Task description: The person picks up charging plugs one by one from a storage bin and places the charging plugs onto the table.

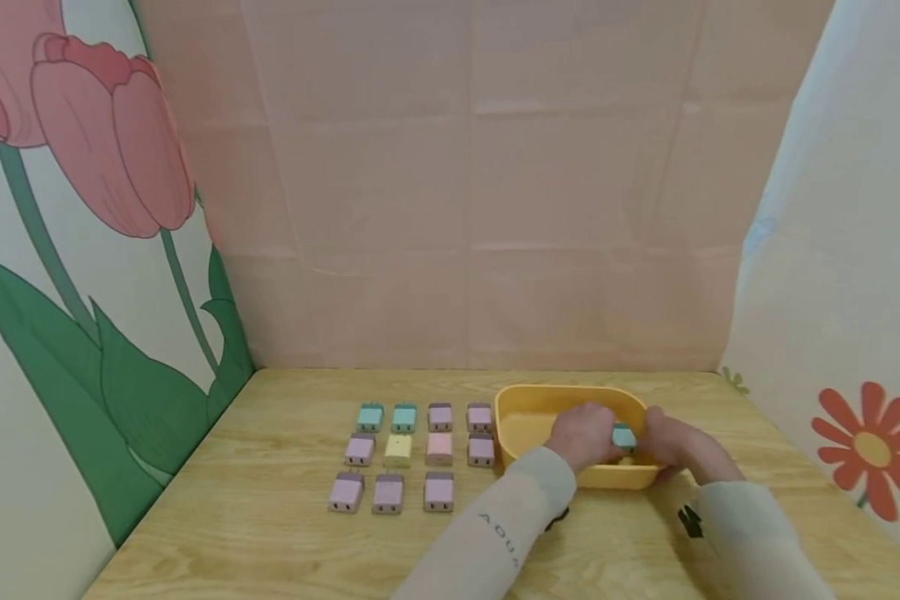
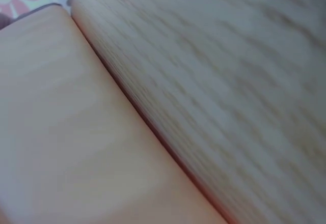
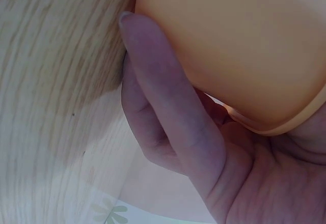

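Observation:
A yellow plastic bin (image 1: 547, 400) stands at the right of the table. My left hand (image 1: 583, 435) reaches down into it with bent fingers and holds a teal USB wall charger (image 1: 624, 437); its fingertips are hidden. Below that charger, a bit of a pale yellow thing (image 1: 627, 459) shows in the bin. My right hand (image 1: 678, 442) grips the bin's right end. In the right wrist view, its fingers (image 3: 170, 94) lie along the outside of the bin wall (image 3: 229, 40). The left wrist view shows only the bin's outer wall (image 2: 97, 127) and wood.
Left of the bin, several wall chargers lie in three rows: teal (image 1: 371, 417), purple (image 1: 388, 493), one pale yellow (image 1: 398, 450) and one pink (image 1: 439, 448). A pink backdrop (image 1: 465, 208) closes the wood table's (image 1: 270, 533) far edge, with flowered sheets at both sides.

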Demonstrator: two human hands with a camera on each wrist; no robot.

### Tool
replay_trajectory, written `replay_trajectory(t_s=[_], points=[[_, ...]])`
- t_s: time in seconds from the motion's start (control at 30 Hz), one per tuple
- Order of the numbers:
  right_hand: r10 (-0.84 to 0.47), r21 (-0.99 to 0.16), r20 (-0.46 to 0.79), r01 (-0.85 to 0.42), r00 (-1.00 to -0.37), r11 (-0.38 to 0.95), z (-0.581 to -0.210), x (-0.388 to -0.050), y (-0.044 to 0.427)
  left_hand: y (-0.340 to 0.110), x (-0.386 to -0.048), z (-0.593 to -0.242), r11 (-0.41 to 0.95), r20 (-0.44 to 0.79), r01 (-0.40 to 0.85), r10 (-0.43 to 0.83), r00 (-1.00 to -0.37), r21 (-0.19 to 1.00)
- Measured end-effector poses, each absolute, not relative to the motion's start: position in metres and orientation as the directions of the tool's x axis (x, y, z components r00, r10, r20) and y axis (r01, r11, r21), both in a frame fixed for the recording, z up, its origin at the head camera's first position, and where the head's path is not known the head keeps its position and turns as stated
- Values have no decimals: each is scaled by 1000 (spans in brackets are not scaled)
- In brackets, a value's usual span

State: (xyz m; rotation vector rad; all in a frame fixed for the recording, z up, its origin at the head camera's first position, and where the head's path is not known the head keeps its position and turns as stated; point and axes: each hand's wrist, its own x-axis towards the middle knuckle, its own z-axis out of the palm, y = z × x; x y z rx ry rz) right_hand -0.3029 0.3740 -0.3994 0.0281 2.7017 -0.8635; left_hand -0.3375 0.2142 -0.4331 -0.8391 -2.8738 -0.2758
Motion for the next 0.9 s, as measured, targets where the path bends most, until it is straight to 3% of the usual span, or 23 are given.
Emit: replay_trajectory(t_s=[0.9], points=[[-76, -543, -287, 97, -955, 834, -398, -303, 374, 185, -328, -408, 777, 164, 547, 523, -836, 311]])
